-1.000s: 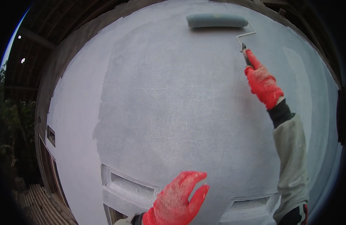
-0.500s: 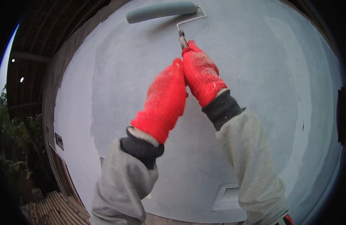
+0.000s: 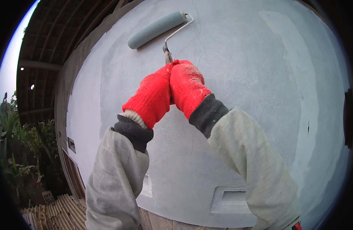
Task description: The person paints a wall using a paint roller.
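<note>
A paint roller (image 3: pixel 157 30) with a long grey-blue sleeve and a bent white wire frame lies against the upper part of the wall (image 3: pixel 237 88), tilted up to the right. Both of my hands wear red fuzzy gloves. My right hand (image 3: pixel 188 84) is closed round the roller's dark handle. Pressed up beside it, my left hand (image 3: pixel 151 94) is closed on the same handle. Most of the grip is hidden inside the gloves. The wall is pale blue-grey, with whiter bands at its left and right sides and thin cracks.
A recessed frame (image 3: pixel 232 199) is set low in the wall. Further left is a small vent opening (image 3: pixel 71 145). Corrugated sheets (image 3: pixel 56 212) lie at the lower left, below green plants (image 3: pixel 25 142). A dark tiled roof (image 3: pixel 50 38) hangs overhead at the left.
Both hands have come down and left in view with the roller. The roller now tilts more steeply, its left end lower. My left hand has moved up against the right one.
</note>
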`<action>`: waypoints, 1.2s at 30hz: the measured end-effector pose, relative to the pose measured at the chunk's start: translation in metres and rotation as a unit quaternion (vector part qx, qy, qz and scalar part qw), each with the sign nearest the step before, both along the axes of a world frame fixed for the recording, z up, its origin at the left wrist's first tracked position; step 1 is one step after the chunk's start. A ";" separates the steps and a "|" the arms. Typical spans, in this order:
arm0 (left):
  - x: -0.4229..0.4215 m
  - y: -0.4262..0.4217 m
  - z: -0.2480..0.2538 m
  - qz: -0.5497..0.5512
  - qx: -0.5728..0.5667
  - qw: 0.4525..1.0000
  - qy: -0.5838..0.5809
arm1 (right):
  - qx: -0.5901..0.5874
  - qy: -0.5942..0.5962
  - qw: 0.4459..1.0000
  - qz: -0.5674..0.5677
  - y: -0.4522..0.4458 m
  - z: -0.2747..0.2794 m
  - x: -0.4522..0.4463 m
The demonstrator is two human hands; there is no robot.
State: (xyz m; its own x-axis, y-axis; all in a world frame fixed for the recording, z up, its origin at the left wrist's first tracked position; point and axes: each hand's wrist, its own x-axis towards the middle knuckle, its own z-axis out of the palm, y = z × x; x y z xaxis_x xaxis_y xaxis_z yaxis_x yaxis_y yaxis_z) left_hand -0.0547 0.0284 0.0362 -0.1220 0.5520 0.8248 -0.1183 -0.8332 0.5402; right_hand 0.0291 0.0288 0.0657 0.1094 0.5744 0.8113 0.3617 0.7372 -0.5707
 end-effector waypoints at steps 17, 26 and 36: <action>-0.017 0.015 0.037 0.181 -0.009 0.983 -0.004 | 0.442 -0.301 0.830 -0.159 -0.007 -0.068 0.062; -0.150 0.149 0.187 0.358 0.229 0.886 0.185 | 0.152 -0.331 0.925 -0.106 -0.084 -0.108 0.115; -0.125 0.087 0.085 0.264 -0.031 0.964 0.021 | 0.081 -0.332 0.931 -0.128 -0.093 -0.143 0.129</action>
State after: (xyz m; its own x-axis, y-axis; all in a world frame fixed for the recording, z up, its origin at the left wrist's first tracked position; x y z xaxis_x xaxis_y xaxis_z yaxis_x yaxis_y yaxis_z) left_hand -0.1795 0.1150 0.1209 -0.3672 0.4703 0.8025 0.3369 -0.7369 0.5860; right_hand 0.1578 -0.0638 -0.0769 -0.3304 0.4633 0.8223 0.7713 0.6346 -0.0477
